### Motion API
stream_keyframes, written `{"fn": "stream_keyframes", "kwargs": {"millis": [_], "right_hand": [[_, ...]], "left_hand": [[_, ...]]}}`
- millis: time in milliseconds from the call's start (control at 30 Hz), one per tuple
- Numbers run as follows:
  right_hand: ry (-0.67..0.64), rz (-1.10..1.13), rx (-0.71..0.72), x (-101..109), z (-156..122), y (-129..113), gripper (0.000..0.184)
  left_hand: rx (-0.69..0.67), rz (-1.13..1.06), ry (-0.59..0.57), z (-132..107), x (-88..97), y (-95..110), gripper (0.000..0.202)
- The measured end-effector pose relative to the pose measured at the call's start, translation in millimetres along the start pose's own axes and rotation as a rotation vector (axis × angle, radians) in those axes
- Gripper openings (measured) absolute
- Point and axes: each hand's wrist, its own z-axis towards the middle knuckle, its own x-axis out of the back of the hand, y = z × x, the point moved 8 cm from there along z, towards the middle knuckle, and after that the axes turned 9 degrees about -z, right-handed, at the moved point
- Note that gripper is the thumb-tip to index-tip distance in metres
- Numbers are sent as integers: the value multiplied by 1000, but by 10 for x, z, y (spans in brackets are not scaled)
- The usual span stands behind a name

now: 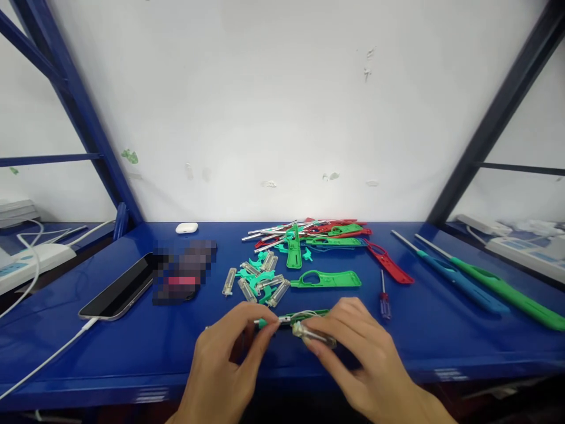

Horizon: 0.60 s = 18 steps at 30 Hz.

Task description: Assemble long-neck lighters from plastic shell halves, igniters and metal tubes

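Note:
At the table's front edge, my left hand (229, 353) pinches a thin metal tube (285, 320) with a teal piece (262, 323) at its end. My right hand (364, 347) has a clear lighter fuel tank (320, 337) between thumb and fingers. Behind the tank lies a green lighter handle half (324, 312) with a pale wire (309, 312), partly hidden by my fingers. Just beyond my hands is a pile of clear fuel tanks (247, 290) with teal triggers (268, 294). Another green handle half (333, 279) lies to their right.
Metal tubes and red and green lighter shells (339, 228) are heaped near the wall. A screwdriver (385, 303), a blue lighter (463, 282) and a green lighter (503, 288) lie right. Left are a plugged-in phone (121, 288), a blurred dark item (189, 274) and a white case (186, 228).

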Motion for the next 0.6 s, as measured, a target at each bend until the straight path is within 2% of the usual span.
{"fn": "stream_keyframes", "kwargs": {"millis": [100,167,267,433,600], "right_hand": [[40,-28,65,3,-54,-71,18],[41,-51,80,-12,-59,-86,16],[38,-54,63,-23,-56,-67,15],[81,0,98,6,-59,-66,21],[91,-18,101,1,-69,-39,23]], "left_hand": [[-173,-33,8,-6,-93,146,16],[-215,-35,10,15,-119,185,19],[-146,-73,-26,48,-140,163,17],[74,-216,-28,18,-115,77,12],[109,-297,-31,15,-138,70,11]]}}
